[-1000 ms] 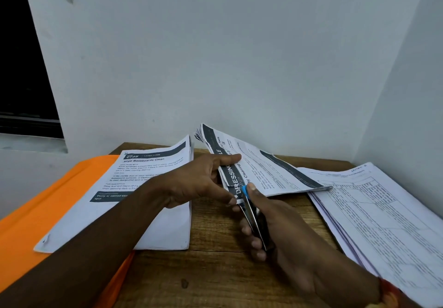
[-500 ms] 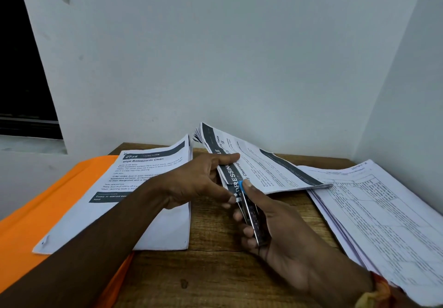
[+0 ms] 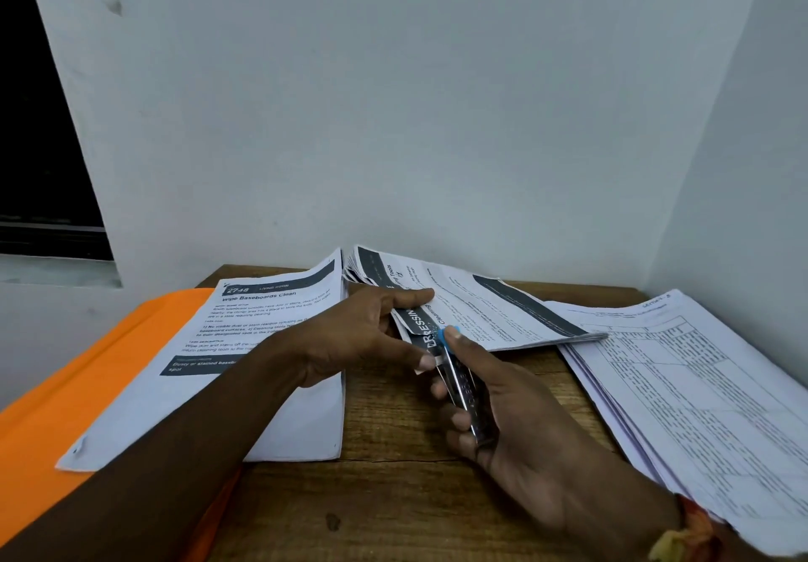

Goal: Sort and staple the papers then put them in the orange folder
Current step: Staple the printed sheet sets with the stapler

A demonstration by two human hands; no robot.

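Note:
My left hand (image 3: pixel 358 336) pinches the near corner of a printed paper set (image 3: pixel 489 316) with black header bars, lifted off the wooden table. My right hand (image 3: pixel 511 421) grips a metal stapler (image 3: pixel 463 391) with a blue tip, and its jaws sit on that same corner, thumb on top. An orange folder (image 3: pixel 65 400) lies at the left. On the folder rests another printed paper set (image 3: pixel 245 365) headed "Wipe Baseboards Clean".
A thick stack of table-printed sheets (image 3: pixel 699 400) lies at the right, overhanging the wooden table (image 3: pixel 393 500). White walls close off the back and right. A dark window opening (image 3: pixel 39 146) is at the far left.
My right hand has pushed the stapler slightly further onto the paper corner. My left hand keeps its pinch, and the papers have barely shifted.

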